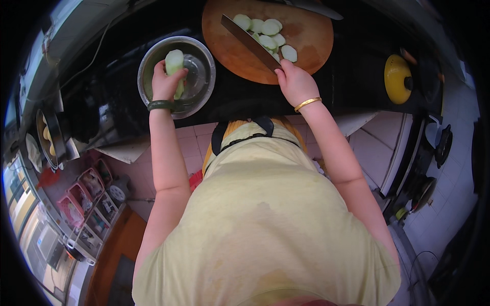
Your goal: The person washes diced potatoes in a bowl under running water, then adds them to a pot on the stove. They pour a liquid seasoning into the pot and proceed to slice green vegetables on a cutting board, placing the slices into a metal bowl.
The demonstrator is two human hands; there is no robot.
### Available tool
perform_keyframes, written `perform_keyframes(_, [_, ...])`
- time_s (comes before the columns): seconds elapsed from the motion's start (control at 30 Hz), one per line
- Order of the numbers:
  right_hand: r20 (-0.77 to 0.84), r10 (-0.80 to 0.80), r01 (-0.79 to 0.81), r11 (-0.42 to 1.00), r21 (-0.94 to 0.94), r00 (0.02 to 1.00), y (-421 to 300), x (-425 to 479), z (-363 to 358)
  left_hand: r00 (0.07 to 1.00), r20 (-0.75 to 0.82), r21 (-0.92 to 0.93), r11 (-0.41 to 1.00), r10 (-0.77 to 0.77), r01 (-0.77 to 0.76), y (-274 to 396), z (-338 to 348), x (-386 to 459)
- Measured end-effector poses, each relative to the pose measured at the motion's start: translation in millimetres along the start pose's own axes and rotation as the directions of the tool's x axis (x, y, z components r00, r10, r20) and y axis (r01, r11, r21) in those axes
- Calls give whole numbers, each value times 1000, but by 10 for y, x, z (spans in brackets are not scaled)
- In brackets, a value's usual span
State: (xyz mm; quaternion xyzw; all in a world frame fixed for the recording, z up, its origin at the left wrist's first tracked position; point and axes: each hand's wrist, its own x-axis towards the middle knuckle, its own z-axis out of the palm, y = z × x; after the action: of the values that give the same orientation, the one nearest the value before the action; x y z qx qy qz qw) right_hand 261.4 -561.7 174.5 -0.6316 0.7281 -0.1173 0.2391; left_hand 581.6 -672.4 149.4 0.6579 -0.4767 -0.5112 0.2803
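My left hand (167, 81) grips a peeled pale-green gourd piece (175, 61) with a flat cut end, held over a round metal basin (209, 91). The bottom of the basin looks wet and shiny. In my right hand (298, 81) is the handle end of a wide-bladed kitchen knife (249, 43), whose blade slants across a round wooden chopping board (306, 38). Several pale-green slices (271, 27) lie on the board along the far side of the blade. One slice (289, 53) sits apart, close to my right hand.
A second knife (314, 7) rests at the board's far edge. On the dark counter (237, 100), a yellow pot lid (396, 78) with a black knob is at the right. At the left stands a pan (51, 137) with round yellowish items. Pink baskets (72, 208) fill a rack below.
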Motion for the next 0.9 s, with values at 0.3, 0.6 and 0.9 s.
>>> perform_keyframes(0.3, [-69, -53, 56, 997, 44, 996, 73, -32, 26, 998, 36, -159, 986, 53, -47, 272, 168, -58])
perform_keyframes(0.6, [-26, -24, 26, 997, 67, 999, 140, -4, -27, 855, 381, 368, 790, 352, -489, 574, 1033, -435])
perform_keyframes(0.9, [-7, 12, -11, 991, 134, 1000, 353, 5, -156, 708, 129, 405, 615, 694, -676, 483, 1202, -217])
